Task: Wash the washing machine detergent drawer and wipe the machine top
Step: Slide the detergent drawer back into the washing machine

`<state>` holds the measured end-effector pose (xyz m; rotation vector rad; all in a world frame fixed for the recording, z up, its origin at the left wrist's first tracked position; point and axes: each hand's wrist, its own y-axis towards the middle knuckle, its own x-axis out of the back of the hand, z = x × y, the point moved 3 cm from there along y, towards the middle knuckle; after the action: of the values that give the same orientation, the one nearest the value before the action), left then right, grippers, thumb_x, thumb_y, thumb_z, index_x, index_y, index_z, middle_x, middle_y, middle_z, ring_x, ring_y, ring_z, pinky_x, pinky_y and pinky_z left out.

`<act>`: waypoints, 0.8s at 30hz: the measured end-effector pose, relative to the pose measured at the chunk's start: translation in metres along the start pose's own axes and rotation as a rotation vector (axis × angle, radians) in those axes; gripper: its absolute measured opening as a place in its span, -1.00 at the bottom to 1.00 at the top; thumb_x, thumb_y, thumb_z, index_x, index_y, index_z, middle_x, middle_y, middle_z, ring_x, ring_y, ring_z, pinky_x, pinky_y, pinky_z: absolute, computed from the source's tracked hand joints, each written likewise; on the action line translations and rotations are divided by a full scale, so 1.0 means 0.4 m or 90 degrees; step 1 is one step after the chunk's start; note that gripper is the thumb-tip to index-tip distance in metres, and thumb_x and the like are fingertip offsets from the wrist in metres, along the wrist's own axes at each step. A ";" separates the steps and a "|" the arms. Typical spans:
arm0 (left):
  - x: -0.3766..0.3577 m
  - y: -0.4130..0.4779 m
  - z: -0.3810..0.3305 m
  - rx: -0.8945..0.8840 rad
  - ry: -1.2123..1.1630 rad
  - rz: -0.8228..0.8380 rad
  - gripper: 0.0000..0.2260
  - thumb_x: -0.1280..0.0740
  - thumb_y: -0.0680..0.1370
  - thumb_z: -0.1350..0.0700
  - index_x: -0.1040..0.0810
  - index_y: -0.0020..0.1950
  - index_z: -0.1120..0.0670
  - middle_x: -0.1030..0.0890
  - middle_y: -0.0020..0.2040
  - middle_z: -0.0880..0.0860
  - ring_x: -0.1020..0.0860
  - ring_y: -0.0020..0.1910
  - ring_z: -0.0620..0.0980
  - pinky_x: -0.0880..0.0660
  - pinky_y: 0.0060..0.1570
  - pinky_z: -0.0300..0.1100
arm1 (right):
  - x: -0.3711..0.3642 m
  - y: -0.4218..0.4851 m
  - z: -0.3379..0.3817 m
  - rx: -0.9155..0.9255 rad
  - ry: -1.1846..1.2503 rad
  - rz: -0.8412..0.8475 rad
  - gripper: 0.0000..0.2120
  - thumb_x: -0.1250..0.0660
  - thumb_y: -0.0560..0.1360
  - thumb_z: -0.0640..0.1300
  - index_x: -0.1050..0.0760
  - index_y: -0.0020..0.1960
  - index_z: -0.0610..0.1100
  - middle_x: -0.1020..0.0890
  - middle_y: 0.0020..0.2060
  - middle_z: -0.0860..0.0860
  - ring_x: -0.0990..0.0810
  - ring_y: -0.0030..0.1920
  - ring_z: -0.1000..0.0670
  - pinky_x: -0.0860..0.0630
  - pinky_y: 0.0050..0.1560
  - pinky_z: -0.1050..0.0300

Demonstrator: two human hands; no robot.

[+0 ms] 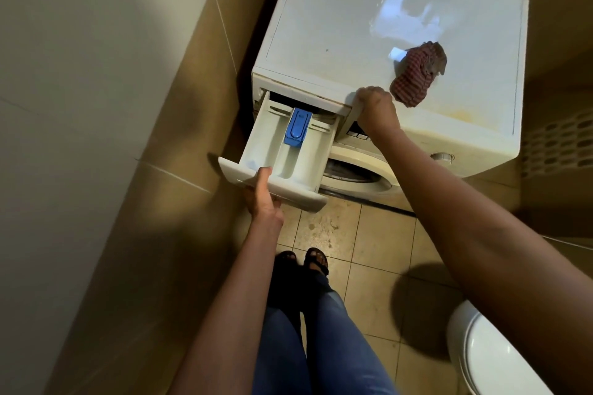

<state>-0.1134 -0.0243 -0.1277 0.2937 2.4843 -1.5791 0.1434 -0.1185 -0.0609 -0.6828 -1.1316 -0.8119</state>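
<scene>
The white detergent drawer (272, 154) is pulled far out of the washing machine, still in its slot at the back. A blue insert (297, 128) sits in its middle compartment. My left hand (261, 199) grips the drawer's front panel from below, thumb over the top edge. My right hand (377, 109) presses on the front edge of the machine top (369, 26), fingers curled over the edge beside the drawer slot. A red checked cloth (417, 77) lies crumpled on the top, just right of that hand, apart from it.
A tiled wall (179, 138) runs close along the machine's left side. The round door opening (353, 171) shows below the drawer. A white toilet (491, 356) stands at the bottom right. My feet and legs (308, 314) are on the tiled floor. A perforated basket (561, 144) stands right of the machine.
</scene>
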 end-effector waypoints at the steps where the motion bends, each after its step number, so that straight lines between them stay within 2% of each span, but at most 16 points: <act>1: 0.002 0.006 0.001 0.000 -0.001 -0.002 -0.37 -0.52 0.33 0.02 -0.42 0.36 0.06 -0.56 0.23 0.15 -0.56 0.16 0.12 -0.57 0.11 0.04 | -0.003 0.000 -0.005 0.001 0.006 -0.002 -0.72 -0.26 0.41 -0.44 -0.55 0.09 -0.29 -0.58 0.01 -0.21 -0.54 0.04 -0.20 -0.55 -0.01 0.02; 7: 0.007 0.026 0.002 0.003 0.003 0.008 -0.49 -0.46 0.43 0.07 -0.44 0.35 0.09 -0.55 0.25 0.16 -0.55 0.18 0.12 -0.57 0.12 0.01 | 0.000 0.005 -0.005 0.027 -0.021 -0.002 -0.72 -0.23 0.43 -0.40 -0.53 0.12 -0.30 -0.58 0.01 -0.22 -0.53 0.05 -0.21 -0.48 0.10 -0.01; 10: 0.009 0.032 0.002 -0.002 0.005 0.013 -0.50 -0.46 0.43 0.09 -0.45 0.34 0.10 -0.55 0.25 0.16 -0.55 0.16 0.10 -0.57 0.11 -0.02 | -0.003 0.000 -0.011 0.028 0.030 -0.027 -0.72 -0.27 0.41 -0.41 -0.57 0.09 -0.28 -0.58 0.00 -0.21 -0.54 0.02 -0.19 -0.52 0.01 0.03; 14: 0.010 0.038 0.010 -0.004 0.004 0.021 -0.50 -0.46 0.42 0.10 -0.46 0.34 0.10 -0.54 0.28 0.17 -0.53 0.22 0.13 -0.56 0.15 0.00 | -0.012 0.003 -0.015 0.021 0.036 -0.030 -0.72 -0.28 0.39 -0.41 -0.57 0.07 -0.27 -0.59 0.01 -0.20 -0.53 0.04 -0.18 -0.47 -0.02 0.11; 16: 0.010 0.035 0.011 -0.011 0.005 0.018 -0.44 -0.50 0.36 0.08 -0.47 0.33 0.09 -0.54 0.29 0.16 -0.53 0.23 0.13 -0.57 0.13 0.00 | -0.018 0.006 -0.017 0.003 0.039 -0.029 -0.70 -0.30 0.38 -0.41 -0.57 0.09 -0.25 -0.57 0.04 -0.19 -0.52 0.07 -0.17 -0.43 -0.02 0.16; 20: 0.014 0.038 0.020 -0.008 0.006 0.010 -0.17 -0.58 0.07 -0.03 -0.46 0.33 0.05 -0.56 0.26 0.13 -0.54 0.22 0.12 -0.59 0.09 0.03 | -0.030 0.006 -0.020 -0.006 0.031 -0.030 -0.70 -0.31 0.38 -0.39 -0.55 0.10 -0.24 -0.56 0.07 -0.19 -0.49 0.10 -0.17 -0.34 -0.04 0.23; 24: 0.001 0.041 0.012 -0.017 -0.004 0.012 -0.16 -0.57 0.08 -0.04 -0.44 0.33 0.06 -0.56 0.25 0.13 -0.56 0.19 0.10 -0.60 0.07 0.03 | -0.034 0.006 -0.023 0.000 0.032 -0.045 -0.70 -0.27 0.37 -0.41 -0.56 0.07 -0.27 -0.56 0.04 -0.21 -0.51 0.05 -0.19 -0.36 -0.09 0.20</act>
<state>-0.1093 -0.0218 -0.1442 0.3062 2.4886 -1.5369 0.1473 -0.1218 -0.0766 -0.6215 -1.1156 -0.8837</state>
